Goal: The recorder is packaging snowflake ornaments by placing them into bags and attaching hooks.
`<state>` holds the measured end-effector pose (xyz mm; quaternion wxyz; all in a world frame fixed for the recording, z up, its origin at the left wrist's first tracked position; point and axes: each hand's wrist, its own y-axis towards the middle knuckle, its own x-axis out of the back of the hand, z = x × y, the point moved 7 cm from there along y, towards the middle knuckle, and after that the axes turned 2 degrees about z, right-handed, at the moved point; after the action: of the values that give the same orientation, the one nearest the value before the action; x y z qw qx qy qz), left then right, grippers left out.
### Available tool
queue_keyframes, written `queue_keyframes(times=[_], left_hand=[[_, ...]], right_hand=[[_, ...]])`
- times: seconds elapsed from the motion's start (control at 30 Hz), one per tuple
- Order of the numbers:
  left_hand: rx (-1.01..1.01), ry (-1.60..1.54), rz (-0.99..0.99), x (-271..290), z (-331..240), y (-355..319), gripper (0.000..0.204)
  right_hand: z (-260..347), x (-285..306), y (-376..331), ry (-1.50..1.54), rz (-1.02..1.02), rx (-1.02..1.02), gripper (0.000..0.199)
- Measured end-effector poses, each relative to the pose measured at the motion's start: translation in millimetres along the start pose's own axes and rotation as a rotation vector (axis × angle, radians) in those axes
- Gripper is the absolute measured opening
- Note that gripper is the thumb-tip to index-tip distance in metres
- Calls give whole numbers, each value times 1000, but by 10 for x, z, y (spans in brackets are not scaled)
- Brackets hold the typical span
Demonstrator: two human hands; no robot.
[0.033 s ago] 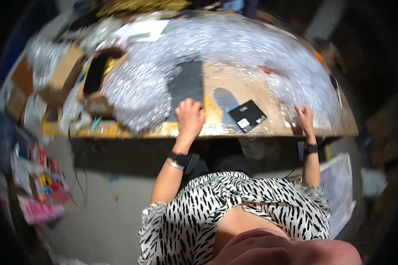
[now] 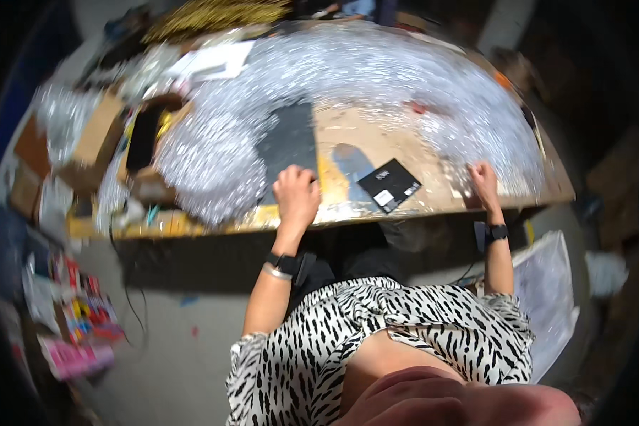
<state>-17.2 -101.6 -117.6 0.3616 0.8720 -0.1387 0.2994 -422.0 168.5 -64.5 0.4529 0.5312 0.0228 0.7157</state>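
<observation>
My left hand (image 2: 297, 197) is closed, its fingers curled down at the near edge of a dark grey mat (image 2: 291, 135). Something small and dark shows by its fingertips, too blurred to name. On the right, my right hand (image 2: 484, 186) is closed in a fist beside a wide heap of small clear, glinting plastic pieces (image 2: 348, 60). Whatever it holds, if anything, is hidden. Between the hands a flat black square packet (image 2: 390, 186) with a white label lies on the table (image 2: 437, 195). A blue-grey patch (image 2: 353, 162) shows on the tabletop left of the packet.
The heap curves around the mat and the table's middle. Open cardboard boxes (image 2: 101, 131) and clear bags (image 2: 67, 117) crowd the left end. White sheets (image 2: 213, 60) lie on the heap's far left. A pink package (image 2: 78, 358) is at lower left, a large clear bag (image 2: 547, 298) at lower right.
The table has tilted slightly in the picture and slid a little left. Both hands stay closed at nearly the same places over it.
</observation>
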Motion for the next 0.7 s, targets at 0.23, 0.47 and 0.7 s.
queue_keyframes(times=[0.23,0.47,0.7], left_hand=[[-79,56,86,-96,-157,91,11],[-19,118,152,52,-158,88,12],[-55,87,195,-50,-271,140,12]], right_hand=[[200,-157,-310,49,-8,106,38],[583,-37,-368,18,-6,48,36],[376,-1,-477,3,-47,-15,35]])
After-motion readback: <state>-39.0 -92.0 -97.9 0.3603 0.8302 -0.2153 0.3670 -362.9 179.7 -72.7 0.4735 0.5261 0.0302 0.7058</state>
